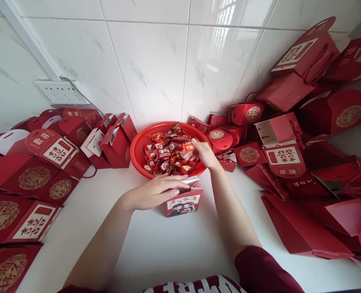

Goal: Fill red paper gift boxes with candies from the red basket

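A round red plastic basket (138, 143) full of red-wrapped candies (167, 154) sits against the tiled wall. My right hand (203, 154) reaches into its right side, fingers pinched on a red candy (189, 147). In front of the basket stands a small open red gift box (184, 202) with a cartoon couple printed on it. My left hand (156, 190) rests on the box's top edge, fingers curled over the opening, holding it steady on the white counter (156, 248).
Piles of red paper gift boxes and bags lie to the left (34, 179) and right (293, 162) of the counter, some folded flat, some standing open (117, 140). A white power strip (60, 91) hangs on the tiled wall.
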